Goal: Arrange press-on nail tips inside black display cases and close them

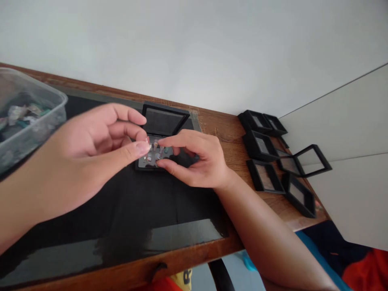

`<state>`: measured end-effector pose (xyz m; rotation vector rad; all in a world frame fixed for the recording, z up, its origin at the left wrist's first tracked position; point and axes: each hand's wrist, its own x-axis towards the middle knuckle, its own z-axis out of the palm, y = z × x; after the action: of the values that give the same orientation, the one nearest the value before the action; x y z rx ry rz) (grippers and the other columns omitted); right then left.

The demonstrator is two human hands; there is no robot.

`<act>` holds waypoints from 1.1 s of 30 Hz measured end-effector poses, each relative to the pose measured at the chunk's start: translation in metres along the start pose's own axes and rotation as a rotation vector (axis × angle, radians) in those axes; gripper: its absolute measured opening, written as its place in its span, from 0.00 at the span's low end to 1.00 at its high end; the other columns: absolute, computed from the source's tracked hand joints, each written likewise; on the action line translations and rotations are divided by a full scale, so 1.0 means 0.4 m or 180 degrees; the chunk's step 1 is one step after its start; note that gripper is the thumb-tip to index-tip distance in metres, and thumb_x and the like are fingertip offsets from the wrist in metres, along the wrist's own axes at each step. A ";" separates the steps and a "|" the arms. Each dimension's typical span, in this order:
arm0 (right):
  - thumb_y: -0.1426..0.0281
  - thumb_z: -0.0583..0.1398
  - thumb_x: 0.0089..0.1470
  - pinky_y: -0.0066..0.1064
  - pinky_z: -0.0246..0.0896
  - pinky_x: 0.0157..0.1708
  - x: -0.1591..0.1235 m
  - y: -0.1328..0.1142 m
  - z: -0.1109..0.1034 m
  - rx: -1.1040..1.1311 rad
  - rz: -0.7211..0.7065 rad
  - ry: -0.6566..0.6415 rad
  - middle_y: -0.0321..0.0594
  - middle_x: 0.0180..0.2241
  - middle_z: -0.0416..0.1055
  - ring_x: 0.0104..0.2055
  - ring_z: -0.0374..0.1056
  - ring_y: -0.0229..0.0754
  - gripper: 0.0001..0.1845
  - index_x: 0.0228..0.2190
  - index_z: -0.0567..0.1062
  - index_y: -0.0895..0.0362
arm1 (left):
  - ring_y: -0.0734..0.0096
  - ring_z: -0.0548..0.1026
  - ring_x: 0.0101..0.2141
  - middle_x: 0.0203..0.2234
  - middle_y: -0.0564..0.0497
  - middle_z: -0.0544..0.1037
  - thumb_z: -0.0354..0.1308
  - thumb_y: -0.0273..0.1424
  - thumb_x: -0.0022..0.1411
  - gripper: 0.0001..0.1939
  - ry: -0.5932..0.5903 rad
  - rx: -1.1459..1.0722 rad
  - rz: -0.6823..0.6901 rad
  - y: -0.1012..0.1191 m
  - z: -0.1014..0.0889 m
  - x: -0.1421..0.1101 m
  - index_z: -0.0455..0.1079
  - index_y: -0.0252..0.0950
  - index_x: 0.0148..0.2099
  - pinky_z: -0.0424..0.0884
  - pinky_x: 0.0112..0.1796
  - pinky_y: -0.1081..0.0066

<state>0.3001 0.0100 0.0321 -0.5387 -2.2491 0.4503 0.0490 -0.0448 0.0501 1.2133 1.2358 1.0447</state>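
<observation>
My left hand is raised over the dark mat, thumb and a finger pinched together. A tiny shiny trinket peeks out at the fingertips, too small to make out its kind. Just right of it, my right hand reaches over an open black display case, thumb and index finger apart at its small pieces. Several tiny shiny trinkets lie on the case's grey insert, partly hidden by my fingers. The case's framed clear lid stands tilted up at the back.
A clear plastic tub of small bagged items stands at the left. Several black display cases sit on the wooden table at the right, one with its lid raised. A pale wall rises behind the table.
</observation>
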 end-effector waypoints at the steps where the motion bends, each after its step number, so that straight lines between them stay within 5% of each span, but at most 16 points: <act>1: 0.66 0.74 0.62 0.26 0.70 0.35 0.001 -0.003 0.000 0.0010 -0.0051 -0.0006 0.37 0.32 0.81 0.32 0.76 0.35 0.16 0.49 0.84 0.59 | 0.71 0.83 0.34 0.38 0.55 0.86 0.77 0.44 0.59 0.21 -0.0051 -0.0065 -0.0043 -0.001 0.011 0.003 0.77 0.47 0.51 0.78 0.31 0.77; 5: 0.65 0.73 0.64 0.27 0.73 0.37 -0.002 -0.009 0.004 0.0082 -0.0112 -0.0174 0.40 0.38 0.85 0.34 0.78 0.35 0.18 0.53 0.83 0.58 | 0.69 0.84 0.31 0.31 0.54 0.85 0.76 0.42 0.58 0.22 -0.0385 -0.0283 -0.0307 -0.013 0.038 0.012 0.76 0.44 0.51 0.78 0.27 0.78; 11: 0.62 0.74 0.64 0.27 0.75 0.38 -0.007 -0.013 0.016 0.0272 -0.0006 -0.0087 0.38 0.35 0.85 0.34 0.79 0.35 0.16 0.49 0.86 0.57 | 0.66 0.87 0.38 0.36 0.52 0.88 0.76 0.44 0.60 0.23 -0.0669 -0.0441 -0.0404 -0.037 0.034 0.015 0.77 0.44 0.53 0.86 0.38 0.75; 19: 0.60 0.75 0.63 0.25 0.69 0.33 -0.004 -0.022 0.017 0.0039 -0.0258 0.0021 0.34 0.29 0.80 0.29 0.75 0.33 0.20 0.49 0.85 0.60 | 0.76 0.83 0.33 0.34 0.55 0.86 0.77 0.42 0.61 0.19 -0.0780 -0.0669 -0.0532 -0.041 0.038 0.016 0.78 0.45 0.51 0.78 0.32 0.84; 25: 0.66 0.75 0.62 0.25 0.67 0.32 0.001 -0.029 -0.006 -0.0087 -0.0179 -0.0056 0.34 0.30 0.81 0.28 0.73 0.32 0.16 0.49 0.85 0.60 | 0.70 0.82 0.35 0.34 0.54 0.83 0.77 0.42 0.58 0.21 -0.0592 -0.0394 -0.0220 -0.037 0.036 0.015 0.77 0.45 0.51 0.81 0.36 0.73; 30: 0.68 0.72 0.59 0.28 0.58 0.29 0.014 -0.031 -0.055 -0.0424 0.0634 -0.0881 0.31 0.27 0.76 0.25 0.67 0.32 0.15 0.47 0.86 0.60 | 0.69 0.78 0.36 0.38 0.54 0.81 0.69 0.49 0.65 0.16 0.0075 0.1018 0.0552 -0.061 0.008 0.032 0.77 0.48 0.49 0.76 0.38 0.68; 33: 0.70 0.71 0.57 0.28 0.52 0.29 0.026 -0.029 -0.071 -0.0594 0.1120 -0.1469 0.28 0.24 0.72 0.25 0.65 0.33 0.11 0.43 0.87 0.58 | 0.66 0.77 0.37 0.38 0.55 0.81 0.63 0.48 0.67 0.13 0.0079 0.2243 0.1177 -0.086 -0.011 0.047 0.76 0.48 0.47 0.71 0.41 0.64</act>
<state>0.3123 0.0096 0.0620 -1.0239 -2.6610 0.5911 0.0438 -0.0293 0.0141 2.0326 1.4926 0.9013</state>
